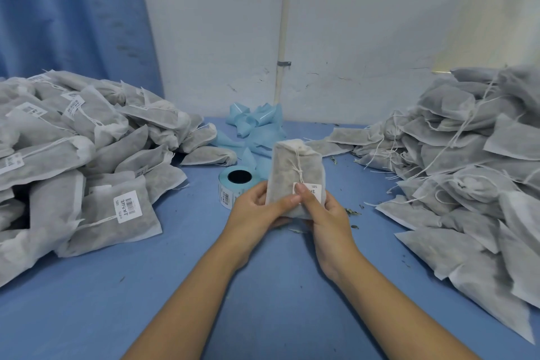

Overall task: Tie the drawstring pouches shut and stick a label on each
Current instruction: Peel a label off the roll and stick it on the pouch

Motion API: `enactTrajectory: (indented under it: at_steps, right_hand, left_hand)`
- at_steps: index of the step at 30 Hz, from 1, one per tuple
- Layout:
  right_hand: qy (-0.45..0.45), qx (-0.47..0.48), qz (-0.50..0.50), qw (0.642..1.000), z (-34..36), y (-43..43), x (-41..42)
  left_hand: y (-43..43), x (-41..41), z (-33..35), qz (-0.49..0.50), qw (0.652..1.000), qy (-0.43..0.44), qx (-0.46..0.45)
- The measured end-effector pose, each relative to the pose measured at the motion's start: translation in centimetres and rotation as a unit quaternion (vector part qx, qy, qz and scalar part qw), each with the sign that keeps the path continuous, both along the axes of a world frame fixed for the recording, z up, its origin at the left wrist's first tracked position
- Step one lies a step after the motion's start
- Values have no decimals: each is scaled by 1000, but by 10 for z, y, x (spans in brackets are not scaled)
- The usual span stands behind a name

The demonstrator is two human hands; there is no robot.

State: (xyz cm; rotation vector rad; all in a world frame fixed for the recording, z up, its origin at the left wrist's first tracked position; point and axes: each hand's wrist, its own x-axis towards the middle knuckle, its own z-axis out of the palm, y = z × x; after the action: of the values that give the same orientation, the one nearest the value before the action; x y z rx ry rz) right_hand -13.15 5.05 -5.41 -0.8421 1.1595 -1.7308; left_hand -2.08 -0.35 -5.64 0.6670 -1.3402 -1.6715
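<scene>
A grey-white drawstring pouch (289,172) stands upright above the middle of the blue table, its string knotted down the front. My left hand (257,207) grips its lower left edge, thumb lying across the front. My right hand (321,213) holds the lower right corner, and its thumb presses a white label (314,188) onto the pouch. A roll of labels (233,184) on a blue core sits just behind my left hand.
A heap of labelled pouches (81,161) fills the left side. A heap of pouches without labels (467,178) with loose strings fills the right. Crumpled blue backing strip (254,128) lies at the back by the wall. Dry leaf bits dot the blue table (175,286).
</scene>
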Motion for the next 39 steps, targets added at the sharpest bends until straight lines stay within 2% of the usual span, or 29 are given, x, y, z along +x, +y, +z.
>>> enactTrajectory:
  at_steps: [3,7,13,16,18,19,21,23,25,32,34,37,39]
  right_hand:
    - [3,21,-11,1000,0,-1,-1]
    - [32,41,-21,998,1,-1,0]
    - [-17,41,-4,999,0,-1,-2]
    - [-11,37,-3,999,0,-2,-1]
    - [-16,31,-3,999,0,-3,-1]
    - [-15,31,-7,999,0,-3,-2]
    - [6,31,-7,999,-1,-4,-5]
    - [18,24,1,1000,-3,-4,-6]
    - [13,15,1,1000,-5,-4,-7]
    - [-42,20,-20,999,-6,-6,-9]
    - [-59,21,-68,996,-5,-8,-10]
    - [-55,41,-195,978,-4,-12,-21]
    - [-97,47,-237,966,-1,-12,-31]
  left_hand:
    - [0,0,-3,10,999,-36,-1]
    - [-3,5,-3,4,1000,3,27]
    - [-8,12,0,-24,999,-5,34]
    - [-8,21,8,-27,995,-97,-2]
    - [-10,23,15,6,987,-155,-42]
    - [-12,24,20,37,990,-131,-41]
    - [-20,25,32,71,995,67,17]
    - [-27,31,42,67,965,247,47]
    - [-31,38,46,69,952,295,51]
    - [-15,27,39,51,994,100,18]
    - [-9,20,39,51,998,44,9]
    - [2,6,39,40,999,17,12]
    - [8,-3,37,29,1000,-2,4]
